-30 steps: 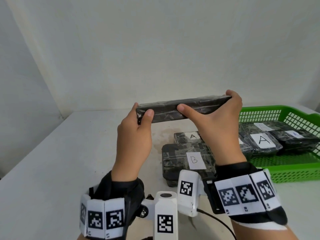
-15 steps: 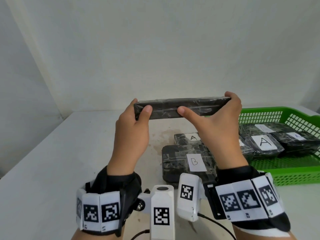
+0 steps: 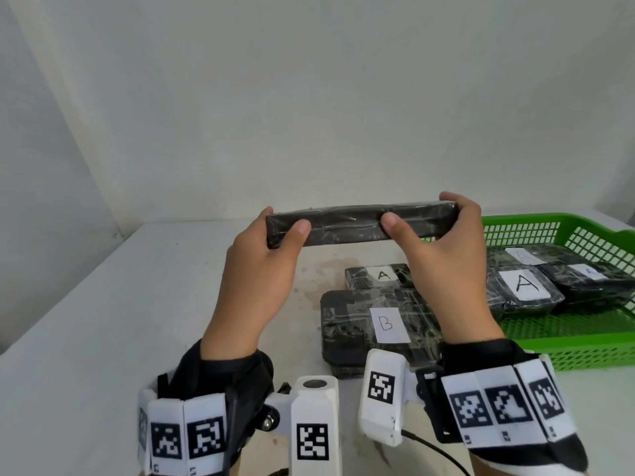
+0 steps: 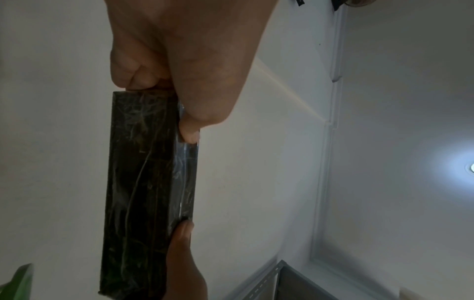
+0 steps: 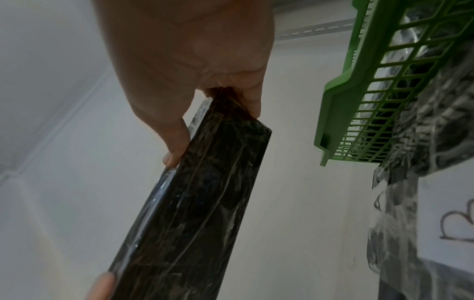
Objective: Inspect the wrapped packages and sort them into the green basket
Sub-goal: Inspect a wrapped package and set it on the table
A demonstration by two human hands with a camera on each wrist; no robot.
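Note:
I hold a black plastic-wrapped package (image 3: 347, 225) level in the air above the table, edge toward me. My left hand (image 3: 271, 249) grips its left end, thumb on the near face, fingers behind. My right hand (image 3: 443, 242) grips its right end the same way. The left wrist view shows the package (image 4: 143, 192) pinched at its end, and the right wrist view shows the package (image 5: 195, 213) too. No label shows on the held package. The green basket (image 3: 567, 352) sits on the right with several wrapped packages, one labelled A (image 3: 524, 286).
On the white table (image 3: 103, 321) below my hands lie a package labelled B (image 3: 374, 324) and, behind it, a package labelled A (image 3: 378, 277). A white wall rises behind the table. The basket (image 5: 341, 113) is close on the right of my right hand.
The held package has levelled out from a slight tilt and turned a little in my hands. Both hands keep their grip; the packages on the table and in the basket have not moved.

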